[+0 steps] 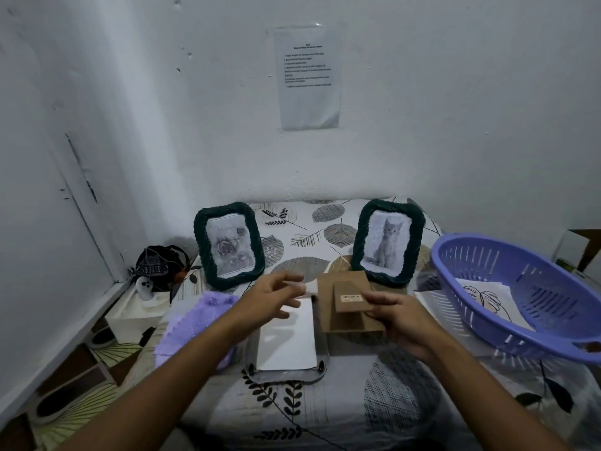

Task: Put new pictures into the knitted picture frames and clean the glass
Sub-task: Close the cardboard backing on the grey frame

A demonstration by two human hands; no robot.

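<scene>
Right now the open frame lies face down mid-table, a white sheet inside. The right hand grips the cardboard backing; the left hand hovers, fingers loose. Refitting the backing looks next: square it over the sheet.

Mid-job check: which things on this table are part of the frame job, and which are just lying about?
Job:
- rose frame
- cat frame
- open frame lying flat with white sheet
- brown backing board in right hand
- left hand
- purple cloth
- basket of prints

Lying about:
- dark bag
- wall notice
</scene>
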